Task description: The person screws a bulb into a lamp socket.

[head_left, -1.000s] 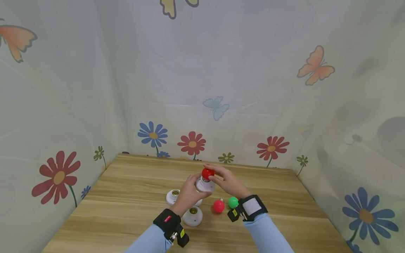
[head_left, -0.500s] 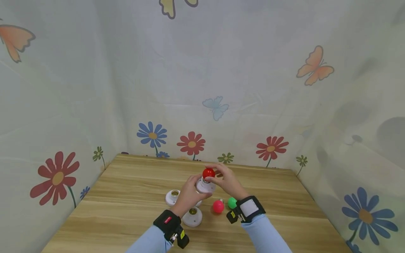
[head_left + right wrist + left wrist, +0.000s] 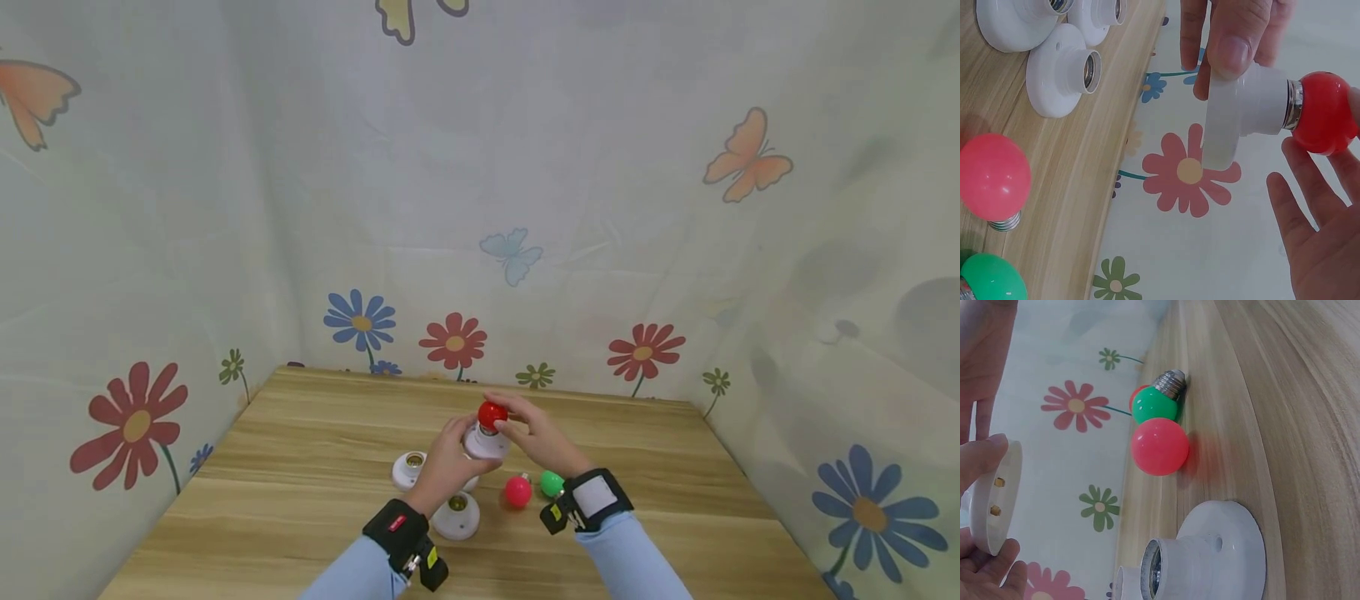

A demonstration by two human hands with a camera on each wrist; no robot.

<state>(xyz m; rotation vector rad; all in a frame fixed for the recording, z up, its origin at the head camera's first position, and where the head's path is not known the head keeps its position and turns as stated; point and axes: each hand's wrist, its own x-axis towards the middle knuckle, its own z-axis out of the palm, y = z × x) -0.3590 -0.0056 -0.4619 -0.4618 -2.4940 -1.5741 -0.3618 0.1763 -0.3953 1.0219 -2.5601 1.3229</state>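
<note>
Above the table, my left hand (image 3: 447,468) grips a white lamp holder (image 3: 1222,128) by its round base, thumb on one side and fingers on the other. A red light bulb (image 3: 492,414) stands in the holder's mouth, with part of its metal screw cap (image 3: 1295,105) showing outside the rim. My right hand (image 3: 545,439) holds the bulb's globe between thumb and fingers. In the right wrist view, some of its other fingers spread away from the bulb. The left wrist view shows the holder's underside with two brass-coloured contacts (image 3: 997,497).
Three more white lamp holders stand on the wooden table (image 3: 330,517), including one in front (image 3: 457,515) and one at left (image 3: 408,469). A pink-red bulb (image 3: 517,491) and a green bulb (image 3: 552,483) lie right of them. Another reddish bulb (image 3: 1138,398) shows behind the green one.
My right hand has shifted slightly back and forth around the red bulb, its fingers changing place on the globe. The left hand and lamp holder have stayed nearly still.
</note>
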